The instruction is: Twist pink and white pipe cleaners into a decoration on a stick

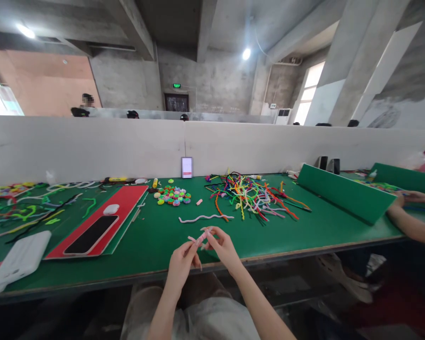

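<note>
Just above the table's front edge, my left hand (183, 259) and my right hand (219, 245) meet with closed fingers round a small coiled pink pipe cleaner (200, 239). A short end of it sticks out to the left. Beyond my hands a pale lilac pipe cleaner (205, 217) lies wavy on the green table (156, 245). A small pink coil (199, 202) lies behind it. Further back are a cluster of small colourful rounds (176, 195) and, to the right, a tangled heap of coloured pipe cleaners (248, 193).
Left on the table are a red board (127, 198) bearing a black phone (91, 234) and white case (111, 209), and a white power bank (24, 255). A lit phone (187, 167) leans on the partition (134, 146). Right stands a green divider (343, 193), with another person's hands (407, 208) beyond.
</note>
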The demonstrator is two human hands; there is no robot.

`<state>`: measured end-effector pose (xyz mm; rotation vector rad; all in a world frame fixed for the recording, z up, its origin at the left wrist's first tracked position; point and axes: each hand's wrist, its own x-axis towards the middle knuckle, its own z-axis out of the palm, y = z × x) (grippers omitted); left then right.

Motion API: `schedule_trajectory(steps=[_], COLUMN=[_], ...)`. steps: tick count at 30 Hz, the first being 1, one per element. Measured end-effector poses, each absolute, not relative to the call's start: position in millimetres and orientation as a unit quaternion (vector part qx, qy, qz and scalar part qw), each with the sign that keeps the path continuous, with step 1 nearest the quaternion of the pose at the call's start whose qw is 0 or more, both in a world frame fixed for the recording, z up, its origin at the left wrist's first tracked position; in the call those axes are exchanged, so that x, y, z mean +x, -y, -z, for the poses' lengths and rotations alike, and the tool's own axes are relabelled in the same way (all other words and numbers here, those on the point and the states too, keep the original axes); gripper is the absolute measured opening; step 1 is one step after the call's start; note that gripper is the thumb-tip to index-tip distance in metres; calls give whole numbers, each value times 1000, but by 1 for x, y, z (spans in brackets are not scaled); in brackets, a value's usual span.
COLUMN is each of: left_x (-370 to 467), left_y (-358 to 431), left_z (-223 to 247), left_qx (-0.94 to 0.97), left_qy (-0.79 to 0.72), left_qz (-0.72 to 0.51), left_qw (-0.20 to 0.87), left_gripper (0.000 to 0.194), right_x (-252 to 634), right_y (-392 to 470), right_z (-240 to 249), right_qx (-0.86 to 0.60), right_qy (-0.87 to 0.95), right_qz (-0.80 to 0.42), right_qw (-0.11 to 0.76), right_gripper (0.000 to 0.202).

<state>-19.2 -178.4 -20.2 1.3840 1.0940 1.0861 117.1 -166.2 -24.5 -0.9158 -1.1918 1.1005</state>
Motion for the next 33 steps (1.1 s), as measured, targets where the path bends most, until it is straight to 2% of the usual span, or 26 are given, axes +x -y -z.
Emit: schedule_trajectory(steps=[4,7,10,17,26,33], left_x=[-11,0,10,16,13,13], left_y=[149,124,103,88,87,88], left_z=[19,19,26,52,51,50], left_qx=[572,578,572,520,509,525], left_qy=[-418,-421,-432,-453,-423,-419], left_qz=[-436,-461,-483,-512,-509,-497], left_qw=[554,526,503,512,550,550], left_gripper=[37,35,31,35,45,48], right_x=[120,123,123,114,116,119], right_y=[145,124,105,90,91,91], right_z=[26,32,43,61,62,66], right_qx=[-350,-350,-417,-453,-478,-531], right_qy=[467,405,350,344,363,358], right_qz=[-523,-539,-507,-424,-367,-290], right_qw=[621,650,669,705,711,711], right_gripper=[40,39,41,38,43,38])
